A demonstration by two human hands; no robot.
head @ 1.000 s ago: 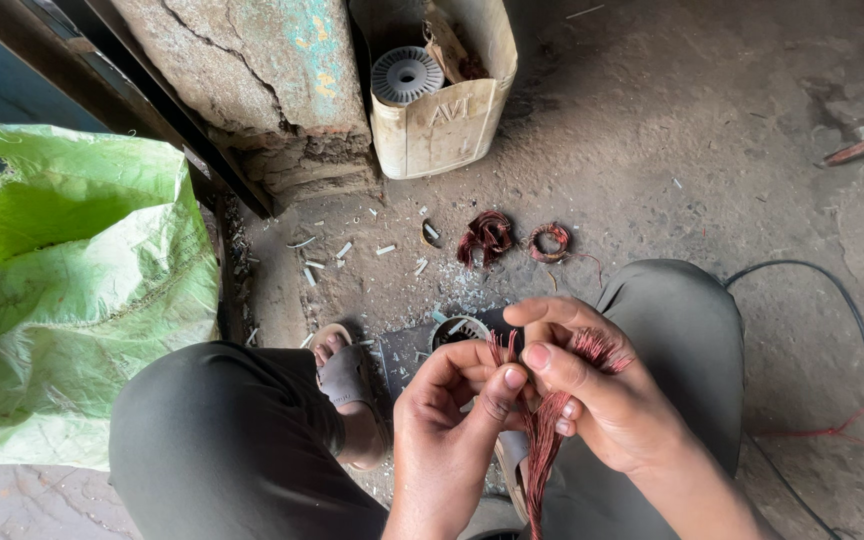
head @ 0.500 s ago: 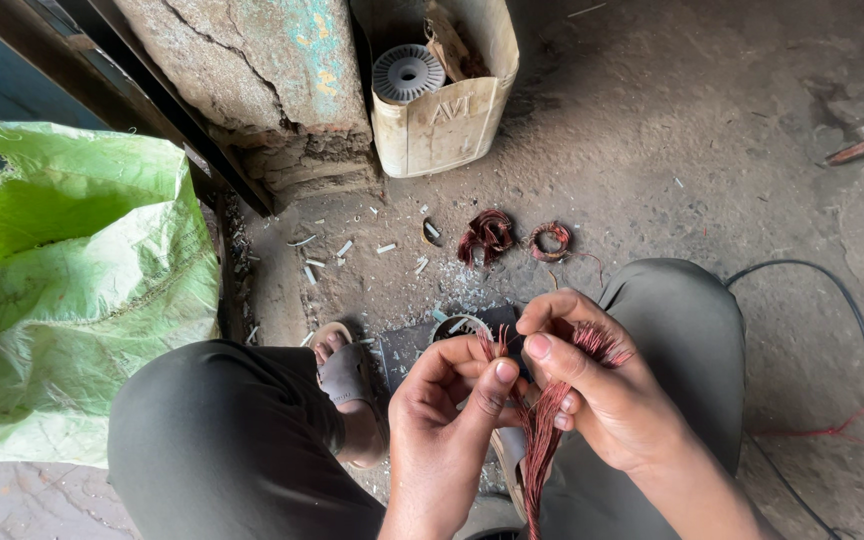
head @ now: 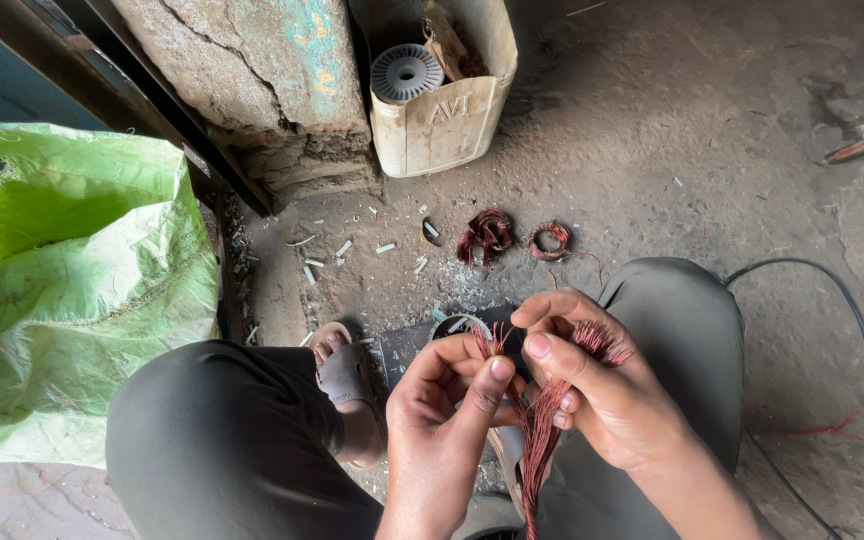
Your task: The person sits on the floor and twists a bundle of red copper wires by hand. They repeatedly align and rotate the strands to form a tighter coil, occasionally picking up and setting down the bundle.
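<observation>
A: So, hands first. Where are they?

B: Both low in the centre of the head view, between the knees of a crouching person. Left hand (head: 442, 420) and right hand (head: 592, 385) meet over a bundle of copper wire (head: 540, 430).

A: Finger state?

B: Left thumb and forefinger pressed together on a few strands near the top of the bundle. Right fingers curled shut around the bundle, thumb laid across it; frayed strand ends stick up past the right forefinger. Rest of the wire hangs down between the wrists, strands roughly parallel, reddish.

A: Anything under the hands?

B: A dark round part with a metal rim (head: 457, 325), just above the left fingertips in the picture, mostly hidden. Cannot tell whether the wire is still joined to it.

A: Floor?

B: Dusty concrete. Two small coils (head: 487, 233) of the same red wire lie side by side, close but apart, ahead of the knees. Pale chips (head: 342, 248) scattered to their left. One sandal (head: 344, 372) shows beside the left knee.

A: Background?

B: A cut-open pale jug (head: 442, 125) stands against a cracked stone block (head: 252, 80); a ribbed grey spool (head: 407, 72) sits inside it. Green sack (head: 62, 290) on the left. Black cable (head: 852, 330) curves along the right side.
</observation>
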